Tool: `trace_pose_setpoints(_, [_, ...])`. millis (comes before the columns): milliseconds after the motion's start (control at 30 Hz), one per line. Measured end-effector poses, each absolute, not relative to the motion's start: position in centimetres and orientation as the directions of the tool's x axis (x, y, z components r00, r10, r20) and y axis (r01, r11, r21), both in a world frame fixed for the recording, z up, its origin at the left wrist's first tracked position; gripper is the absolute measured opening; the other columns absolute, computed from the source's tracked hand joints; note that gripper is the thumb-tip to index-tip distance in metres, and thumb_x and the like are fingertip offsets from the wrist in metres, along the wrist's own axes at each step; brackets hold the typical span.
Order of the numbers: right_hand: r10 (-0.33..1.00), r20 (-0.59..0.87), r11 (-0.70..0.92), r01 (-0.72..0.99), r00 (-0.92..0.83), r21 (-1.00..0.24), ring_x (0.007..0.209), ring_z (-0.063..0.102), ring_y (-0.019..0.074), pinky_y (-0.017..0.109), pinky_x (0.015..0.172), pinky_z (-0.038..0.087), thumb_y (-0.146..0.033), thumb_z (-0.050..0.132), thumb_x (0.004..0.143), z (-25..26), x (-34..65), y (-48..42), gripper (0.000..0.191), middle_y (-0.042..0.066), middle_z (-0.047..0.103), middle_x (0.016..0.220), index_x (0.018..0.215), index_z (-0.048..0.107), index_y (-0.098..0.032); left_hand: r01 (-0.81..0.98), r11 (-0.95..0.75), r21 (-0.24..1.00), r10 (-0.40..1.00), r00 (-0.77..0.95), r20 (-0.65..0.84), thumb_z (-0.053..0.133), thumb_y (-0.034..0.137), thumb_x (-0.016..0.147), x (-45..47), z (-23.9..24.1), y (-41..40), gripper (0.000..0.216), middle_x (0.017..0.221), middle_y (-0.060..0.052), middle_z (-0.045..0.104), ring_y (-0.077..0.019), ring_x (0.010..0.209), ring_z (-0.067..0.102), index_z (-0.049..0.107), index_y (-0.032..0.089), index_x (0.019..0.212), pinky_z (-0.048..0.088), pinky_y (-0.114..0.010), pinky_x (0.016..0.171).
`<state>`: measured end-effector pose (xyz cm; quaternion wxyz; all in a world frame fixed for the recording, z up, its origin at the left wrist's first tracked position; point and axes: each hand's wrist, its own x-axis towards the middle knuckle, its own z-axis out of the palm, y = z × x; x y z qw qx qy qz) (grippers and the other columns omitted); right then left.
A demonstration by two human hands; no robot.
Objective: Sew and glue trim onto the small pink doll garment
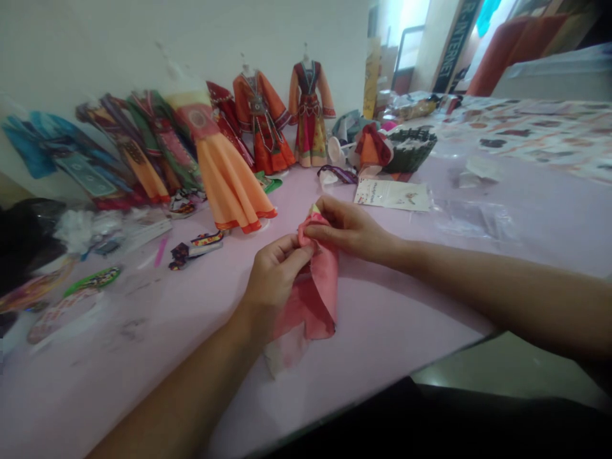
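Note:
Both my hands meet over a small pink doll skirt point(315, 290) above the pink table point(406, 306). My left hand point(275, 274) is closed, pinching the cloth near its top from the left. My right hand point(347, 226) is closed too, its fingers gripping the skirt's waist, where a pale yellow-green tip shows. The skirt hangs down from the fingers and spreads onto the tabletop.
A row of miniature costumes point(229, 166) on small stands lines the white wall at the back. A dark green basket point(411, 148), a printed card point(392, 194) and clear plastic bags point(471, 220) lie back right. Scraps and stickers point(90, 280) lie left. The table edge runs near me.

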<state>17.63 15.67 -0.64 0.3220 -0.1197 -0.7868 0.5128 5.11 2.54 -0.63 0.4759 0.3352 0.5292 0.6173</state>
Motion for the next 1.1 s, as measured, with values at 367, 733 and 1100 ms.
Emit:
trace_pose_setpoints(367, [0.529, 0.468, 0.577, -0.104, -0.708, -0.810, 0.074, 0.042, 0.0136, 0.031, 0.068, 0.035, -0.039, 0.066, 0.094, -1.0, 17.4, 15.2, 0.032, -0.004, 0.044, 0.078, 0.083, 0.042, -0.022, -0.403, 0.046, 0.914, 0.951, -0.262, -0.163, 0.082, 0.021, 0.079, 5.5, -0.5, 2.6, 0.015, 0.083, -0.003, 0.075, -0.0105, 0.076, 0.067, 0.082, 0.017, 0.093, 0.052, -0.021, 0.074])
trace_pose_setpoints(733, [0.489, 0.303, 0.477, -0.041, -0.818, -0.878, 0.071, 0.040, 0.0126, 0.029, 0.063, 0.031, -0.045, 0.057, 0.100, 0.7, 18.2, 15.4, 0.035, -0.003, 0.041, 0.076, 0.078, 0.047, -0.020, -0.369, 0.003, 0.929, 0.945, -0.302, -0.123, 0.083, 0.019, 0.079, 5.1, -0.8, 2.8, 0.014, 0.086, -0.002, 0.076, -0.0102, 0.075, 0.067, 0.079, 0.017, 0.093, 0.053, -0.021, 0.072])
trace_pose_setpoints(1100, [0.512, 0.493, 0.531, -0.192, -0.703, -0.825, 0.074, 0.050, 0.0130, 0.028, 0.063, 0.038, -0.024, 0.068, 0.084, 0.8, 18.5, 16.4, 0.017, -0.001, 0.052, 0.085, 0.088, 0.052, -0.020, -0.254, -0.059, 0.966, 0.901, -0.431, -0.058, 0.081, 0.019, 0.078, 5.0, -0.5, 3.0, 0.013, 0.085, -0.002, 0.077, -0.0127, 0.077, 0.070, 0.073, 0.016, 0.087, 0.055, -0.026, 0.077])
